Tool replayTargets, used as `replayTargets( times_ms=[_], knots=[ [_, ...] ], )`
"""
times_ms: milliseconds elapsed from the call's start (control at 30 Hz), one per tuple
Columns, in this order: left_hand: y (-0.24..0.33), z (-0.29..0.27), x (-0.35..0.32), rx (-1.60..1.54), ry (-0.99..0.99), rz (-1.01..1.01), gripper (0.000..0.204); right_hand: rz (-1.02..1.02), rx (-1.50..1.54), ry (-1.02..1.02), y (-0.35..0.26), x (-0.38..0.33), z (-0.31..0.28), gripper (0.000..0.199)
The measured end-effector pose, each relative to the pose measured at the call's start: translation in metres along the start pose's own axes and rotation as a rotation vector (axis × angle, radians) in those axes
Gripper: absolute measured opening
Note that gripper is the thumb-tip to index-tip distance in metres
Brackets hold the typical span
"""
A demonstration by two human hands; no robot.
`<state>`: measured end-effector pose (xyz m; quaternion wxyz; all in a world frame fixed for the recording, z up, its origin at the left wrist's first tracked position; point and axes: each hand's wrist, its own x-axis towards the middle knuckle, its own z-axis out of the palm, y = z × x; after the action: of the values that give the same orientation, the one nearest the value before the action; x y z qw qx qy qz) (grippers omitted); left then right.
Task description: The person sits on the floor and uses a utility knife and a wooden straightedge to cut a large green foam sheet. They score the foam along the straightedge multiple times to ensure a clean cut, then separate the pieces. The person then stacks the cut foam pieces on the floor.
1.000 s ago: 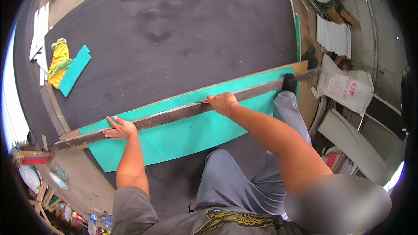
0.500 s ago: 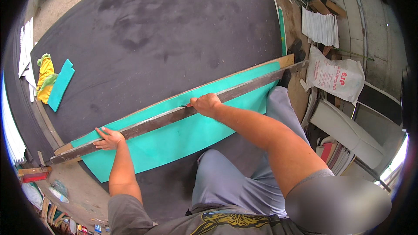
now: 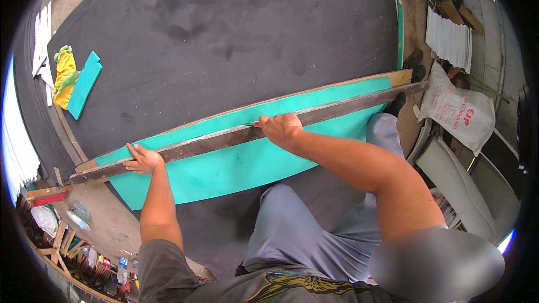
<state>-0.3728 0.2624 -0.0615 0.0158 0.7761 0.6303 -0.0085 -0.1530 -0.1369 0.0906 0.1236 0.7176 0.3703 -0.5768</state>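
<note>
A long dark wooden straightedge [image 3: 216, 141] lies slantwise across a teal sheet [image 3: 208, 175], its right end reaching farther away. My left hand [image 3: 144, 160] presses on it near its left end, fingers spread and partly over the far edge. Near the middle, my right hand [image 3: 282, 130] is closed on a small knife [image 3: 256, 125], of which a bit of red and a thin dark tip show. That tip is at the straightedge's far edge, against the teal sheet; most of the handle is hidden in my fingers. A tan board [image 3: 401, 78] shows beneath the sheet.
A black mat [image 3: 236, 39] spreads under the work. On its left lie a teal offcut [image 3: 85, 85] and yellow-green gloves [image 3: 66, 77]. At the right are a white sack [image 3: 461, 110] and stacked white strips [image 3: 449, 39]. My bent legs [image 3: 292, 227] are close to the sheet's near edge.
The whole view has shifted, so the sack and stacks appear farther right. My left hand stays on the straightedge and my right hand keeps the knife at about the same part of its edge.
</note>
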Motion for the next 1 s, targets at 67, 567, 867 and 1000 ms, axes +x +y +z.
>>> replayTargets(
  times_ms=[67,567,867,1000],
  knots=[
    [0.000,-0.001,-0.001,0.013,-0.011,-0.003,0.061,0.005,0.021,0.005,0.006,0.002,0.003,0.051],
    [-0.031,0.015,0.024,0.013,0.099,0.063,0.053,0.091,-0.082,-0.015,0.142,-0.059,0.061,0.024],
    [-0.058,0.030,0.055,0.027,0.119,0.112,0.058,0.215,-0.110,0.070,0.246,-0.112,0.120,0.020],
    [-0.076,0.036,0.068,0.007,0.124,0.142,0.059,0.253,-0.141,0.054,0.292,-0.133,0.136,0.021]
  ],
)
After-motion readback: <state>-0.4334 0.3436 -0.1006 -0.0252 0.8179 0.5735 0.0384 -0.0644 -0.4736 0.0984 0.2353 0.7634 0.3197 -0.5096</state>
